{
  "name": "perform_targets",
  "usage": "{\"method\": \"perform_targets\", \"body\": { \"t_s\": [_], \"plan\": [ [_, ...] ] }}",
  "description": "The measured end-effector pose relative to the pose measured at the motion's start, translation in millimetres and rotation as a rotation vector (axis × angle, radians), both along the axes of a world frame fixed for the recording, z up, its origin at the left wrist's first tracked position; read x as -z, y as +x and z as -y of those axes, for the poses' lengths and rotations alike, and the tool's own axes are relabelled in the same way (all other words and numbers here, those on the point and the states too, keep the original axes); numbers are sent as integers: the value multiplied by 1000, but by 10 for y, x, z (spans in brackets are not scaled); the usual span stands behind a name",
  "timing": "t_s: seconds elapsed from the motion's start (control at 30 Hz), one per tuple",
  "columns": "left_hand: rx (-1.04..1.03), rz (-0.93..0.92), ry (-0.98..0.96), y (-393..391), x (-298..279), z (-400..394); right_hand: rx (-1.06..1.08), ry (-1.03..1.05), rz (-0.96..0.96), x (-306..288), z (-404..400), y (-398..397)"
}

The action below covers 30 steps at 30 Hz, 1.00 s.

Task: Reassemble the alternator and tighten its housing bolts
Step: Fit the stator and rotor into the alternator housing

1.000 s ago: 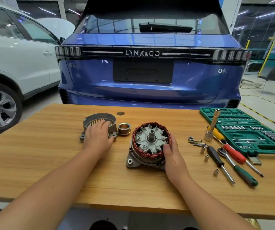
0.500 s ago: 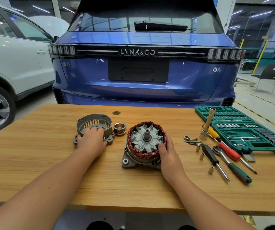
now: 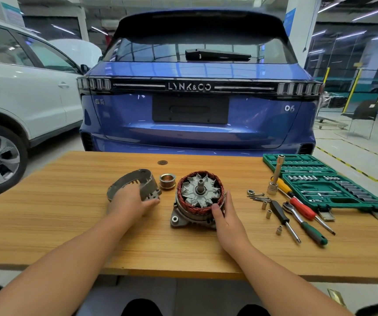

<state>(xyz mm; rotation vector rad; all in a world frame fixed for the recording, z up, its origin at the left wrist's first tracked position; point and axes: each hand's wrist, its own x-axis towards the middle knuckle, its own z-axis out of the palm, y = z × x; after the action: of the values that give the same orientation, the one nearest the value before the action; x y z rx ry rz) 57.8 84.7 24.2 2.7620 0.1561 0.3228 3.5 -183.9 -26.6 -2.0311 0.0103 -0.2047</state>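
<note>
1. One alternator body (image 3: 197, 201) near the middle of the worktop (image 3: 46, 224), shaft straight up, copper winding ringing the top, one mounting ear toward the near left.
2. One loose housing cover (image 3: 135, 182) just left of it, tipped up on edge, open side facing down and toward the person.
3. One pulley (image 3: 167, 180) between cover and body, flat on the worktop, bore upward.
4. Left hand (image 3: 129, 205) clamped on the cover's near rim, thumb toward the body.
5. Right hand (image 3: 225, 212) flat against the body's right side, fingers straight, thumb on the winding.
6. To the right: one nut (image 3: 250, 192), a small bunch of long bolts (image 3: 257, 197) lying roughly crosswise, three small sockets, one of them (image 3: 279, 230) nearest the front edge.
7. Further right: three screwdrivers, black (image 3: 283, 220), red (image 3: 303, 208) and yellow (image 3: 282, 183), one green-handled ratchet (image 3: 308, 229), all angled with handles away or tips toward the near right; one extension bar (image 3: 275, 176) leaning upright.
8. One open green socket case (image 3: 333, 192) at the far right.
9. Behind the worktop: one blue car (image 3: 197, 124), one white car (image 3: 23, 99).
</note>
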Motion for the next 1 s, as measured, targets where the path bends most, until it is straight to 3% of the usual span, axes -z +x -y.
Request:
{"method": "perform_targets", "body": {
  "t_s": [0.2, 0.4, 0.47, 0.53, 0.6, 0.7, 0.77, 0.83, 1.0],
  "plan": [
    [107, 181, -492, -432, -498, 129, 110, -58, 28, -197, -95, -79],
    [282, 318, -735, -893, -978, 397, 252, 18, 278, -798, -244, -226],
    [349, 307, -995, -1050, -1116, 503, 234, 141, 244, -1033, -309, -268],
    [415, 244, -1361, -1171, -1224, 627, 170, 401, 126, -1250, -364, -328],
    [511, 139, -1657, -1285, -1282, 749, -32, 762, -17, -1383, -404, -415],
    [639, -36, -1918, -1413, -1220, 917, -282, 1014, -20, -1431, -453, -531],
    [675, -77, -1969, -1415, -1133, 955, -289, 1142, 1, -1433, -449, -553],
    [658, -78, -1921, -1332, -1080, 905, -246, 1145, 38, -1461, -393, -546],
    [599, -152, -1694, -1000, -903, 602, -144, 792, 100, -1476, -165, -389]
  ]
}}
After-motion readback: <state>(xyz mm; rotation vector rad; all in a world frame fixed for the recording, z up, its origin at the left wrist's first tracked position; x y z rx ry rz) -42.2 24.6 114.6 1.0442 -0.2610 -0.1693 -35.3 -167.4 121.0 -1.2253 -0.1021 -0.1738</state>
